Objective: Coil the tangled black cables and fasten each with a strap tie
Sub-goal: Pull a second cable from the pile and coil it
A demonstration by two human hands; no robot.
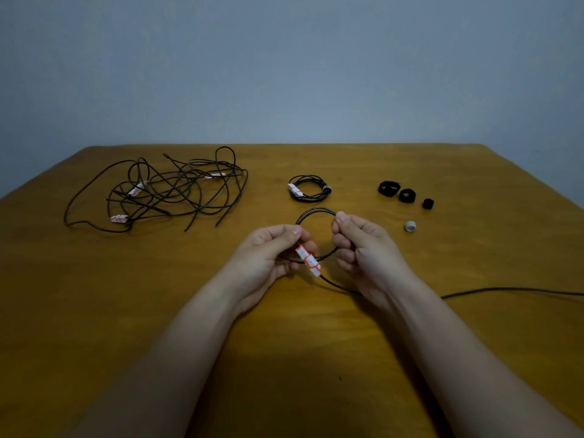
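I hold a small coil of black cable (316, 211) just above the wooden table. My left hand (271, 254) pinches the coil's left side, next to a white and red label (309, 260). My right hand (360, 241) grips its right side. The cable's loose tail (505, 290) runs under my right wrist and off the table's right edge. A tangled heap of black cables (164, 191) with white and red labels lies at the far left. One coiled and tied cable (309, 188) rests just beyond my hands.
Three black rolled strap ties (406, 195) sit at the far right, with a small grey strap roll (410, 226) nearer to me. The wooden table (284, 343) ends at a plain grey wall.
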